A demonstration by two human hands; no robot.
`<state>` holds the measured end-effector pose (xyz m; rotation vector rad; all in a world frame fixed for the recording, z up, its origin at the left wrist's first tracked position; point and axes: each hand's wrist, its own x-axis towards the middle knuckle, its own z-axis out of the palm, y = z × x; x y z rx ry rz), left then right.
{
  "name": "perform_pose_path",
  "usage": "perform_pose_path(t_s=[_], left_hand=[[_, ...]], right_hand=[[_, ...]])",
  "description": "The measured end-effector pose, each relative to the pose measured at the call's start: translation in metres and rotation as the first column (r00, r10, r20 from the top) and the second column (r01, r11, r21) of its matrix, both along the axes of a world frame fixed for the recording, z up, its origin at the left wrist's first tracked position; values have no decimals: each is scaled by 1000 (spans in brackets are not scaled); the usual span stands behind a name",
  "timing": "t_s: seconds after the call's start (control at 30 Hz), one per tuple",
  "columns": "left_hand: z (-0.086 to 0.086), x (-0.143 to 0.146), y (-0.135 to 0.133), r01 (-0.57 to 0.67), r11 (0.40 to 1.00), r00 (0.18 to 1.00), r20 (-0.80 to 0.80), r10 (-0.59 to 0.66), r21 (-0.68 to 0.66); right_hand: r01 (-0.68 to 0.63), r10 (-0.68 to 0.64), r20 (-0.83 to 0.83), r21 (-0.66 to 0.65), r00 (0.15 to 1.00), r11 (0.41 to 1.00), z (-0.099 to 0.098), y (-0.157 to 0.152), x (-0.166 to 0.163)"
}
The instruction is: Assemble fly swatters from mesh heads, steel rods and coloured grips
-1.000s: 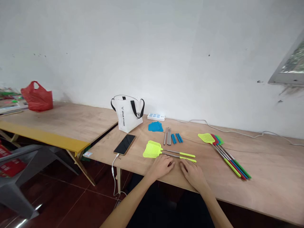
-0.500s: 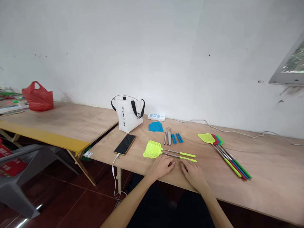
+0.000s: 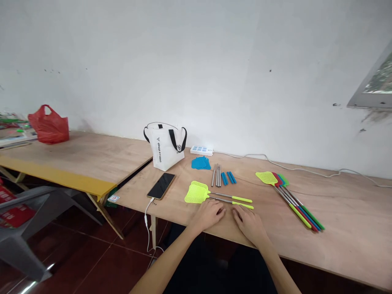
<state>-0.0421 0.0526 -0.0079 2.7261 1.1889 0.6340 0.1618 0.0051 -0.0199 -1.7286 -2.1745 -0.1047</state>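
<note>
My left hand (image 3: pixel 209 214) and my right hand (image 3: pixel 249 223) lie flat on the wooden table (image 3: pixel 337 228) near its front edge, fingers stretched out, holding nothing. Just beyond the fingertips lie two yellow-green fly swatters (image 3: pixel 197 192) side by side, heads to the left, handles to the right. Further back are several metal rods (image 3: pixel 216 175), several short blue grips (image 3: pixel 228 178) and a stack of blue swatter heads (image 3: pixel 201 163).
A bundle of assembled swatters in several colours (image 3: pixel 290 199) lies to the right. A phone (image 3: pixel 161 185) on a cable lies left, behind it a white tote bag (image 3: pixel 165 146) and a power strip (image 3: pixel 201 150). A red plastic bag (image 3: pixel 49 125) sits on the neighbouring table.
</note>
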Motion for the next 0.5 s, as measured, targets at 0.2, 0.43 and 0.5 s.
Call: perform_pose_path(t_s=[0.2, 0.43, 0.5], left_hand=[[1, 0, -1, -2, 1000, 1000, 1, 2, 6], [0, 0, 0, 1, 1000, 1000, -8, 0, 18], [1, 0, -1, 2, 1000, 1000, -3, -1, 14]], right_hand=[[-10, 11, -16, 45, 1000, 999, -3, 0, 0], [-27, 31, -26, 145, 999, 989, -5, 2, 3], [-9, 10, -2, 189, 1000, 982, -4, 3, 5]])
